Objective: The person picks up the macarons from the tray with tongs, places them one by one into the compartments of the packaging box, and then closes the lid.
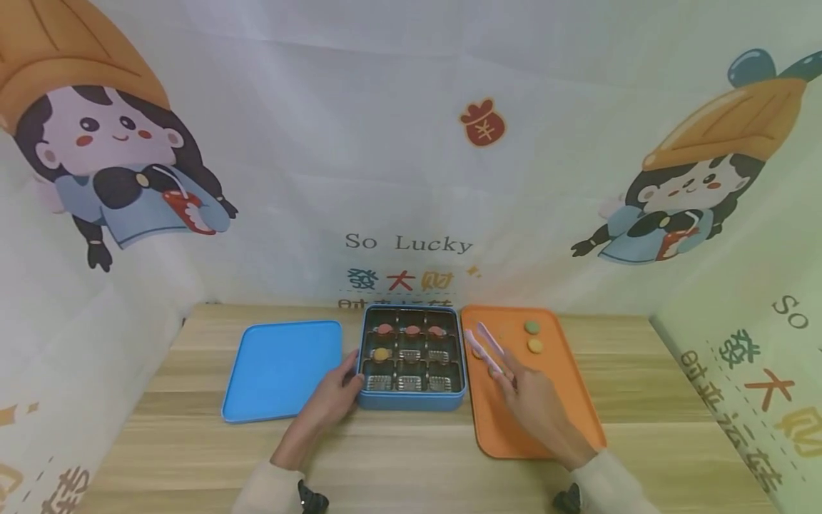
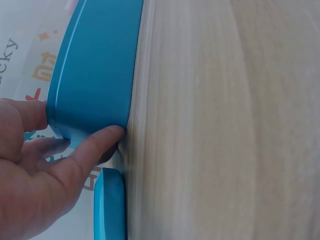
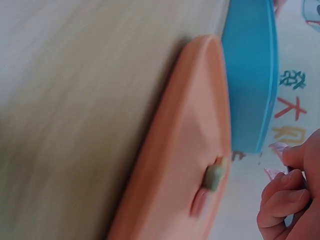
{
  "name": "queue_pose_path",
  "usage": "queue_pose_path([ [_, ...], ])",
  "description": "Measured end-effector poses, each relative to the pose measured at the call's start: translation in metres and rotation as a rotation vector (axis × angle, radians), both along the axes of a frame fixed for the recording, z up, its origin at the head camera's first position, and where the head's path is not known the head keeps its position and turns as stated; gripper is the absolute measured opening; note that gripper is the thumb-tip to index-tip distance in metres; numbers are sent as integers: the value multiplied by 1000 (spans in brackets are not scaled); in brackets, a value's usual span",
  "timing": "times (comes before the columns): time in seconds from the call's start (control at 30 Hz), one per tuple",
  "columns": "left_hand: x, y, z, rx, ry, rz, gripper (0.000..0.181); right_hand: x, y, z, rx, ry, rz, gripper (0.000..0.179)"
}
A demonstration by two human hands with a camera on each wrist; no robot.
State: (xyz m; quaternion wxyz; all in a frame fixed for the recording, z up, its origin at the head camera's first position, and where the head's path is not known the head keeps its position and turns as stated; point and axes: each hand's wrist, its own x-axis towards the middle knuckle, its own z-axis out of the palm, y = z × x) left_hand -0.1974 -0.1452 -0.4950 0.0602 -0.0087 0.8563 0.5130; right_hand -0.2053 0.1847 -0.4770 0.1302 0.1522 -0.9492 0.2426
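Note:
A blue box (image 1: 411,401) with a dark divided insert stands on the table. Three reddish macarons (image 1: 412,331) fill its far row, and a yellow macaron (image 1: 381,354) sits in the left compartment of the middle row. My left hand (image 1: 337,392) rests against the box's near left corner, its fingers (image 2: 102,142) laid along the side. In my right hand (image 1: 536,400) are pale pink tongs (image 1: 489,344), gripped above the orange tray (image 1: 526,435). Their tips look apart, with nothing seen between them. On the tray lie a green macaron (image 1: 531,327) and a yellow macaron (image 1: 535,346); others are partly hidden beneath the tongs.
Left of the box lies a flat blue lid (image 1: 282,371). All of this is on a wooden table (image 1: 411,457), with a printed cloth (image 1: 411,178) hanging behind and at both sides. The box stands close to the back cloth, right beside the tray.

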Motion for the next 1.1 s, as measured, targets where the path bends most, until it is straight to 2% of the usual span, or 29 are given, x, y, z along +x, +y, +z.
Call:
queue_pose_path([
  [0.2, 0, 0, 1, 23, -19, 10, 55, 1, 17, -7, 43, -13, -19, 25],
  [0.4, 1, 0, 1, 6, -3, 4, 55, 3, 24, -10, 98, -45, -30, 16],
  [0.67, 2, 1, 1, 23, -14, 4, 55, 3, 25, -16, 142, -75, -24, 18],
  [0.8, 2, 0, -1, 13, -3, 4, 55, 0, 22, -18, 163, -66, -25, 17],
  [1.1, 1, 0, 0, 3, -3, -9, 55, -3, 15, -19, 194, 23, -44, 19],
])
